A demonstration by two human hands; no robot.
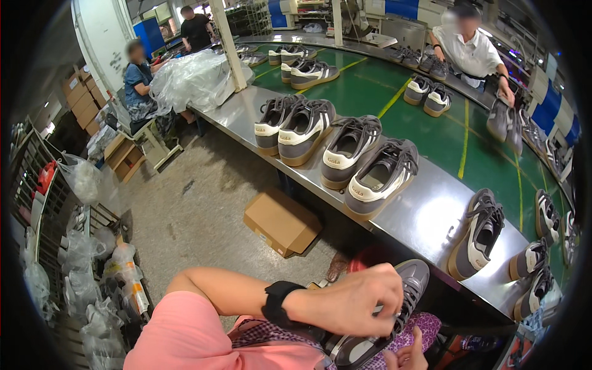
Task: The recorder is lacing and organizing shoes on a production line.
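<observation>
A dark grey lace-up sneaker with white trim lies across my lap, its toe pointing away toward the bench. My left hand, with a black band at the wrist, is over the sneaker's laces and hides part of them. Its fingers are curled into a pinch; whatever is between them does not show. Close to the sneaker's near side, at the lower edge, my right hand has its thumb and fingers apart, with nothing visible in them. Purple patterned cloth lies beneath the sneaker.
Matching sneakers stand along the metal bench edge. Beyond runs a green conveyor with more pairs. Across it, a person holds sneakers. A cardboard box lies on the floor; plastic bags hang from a rack at left.
</observation>
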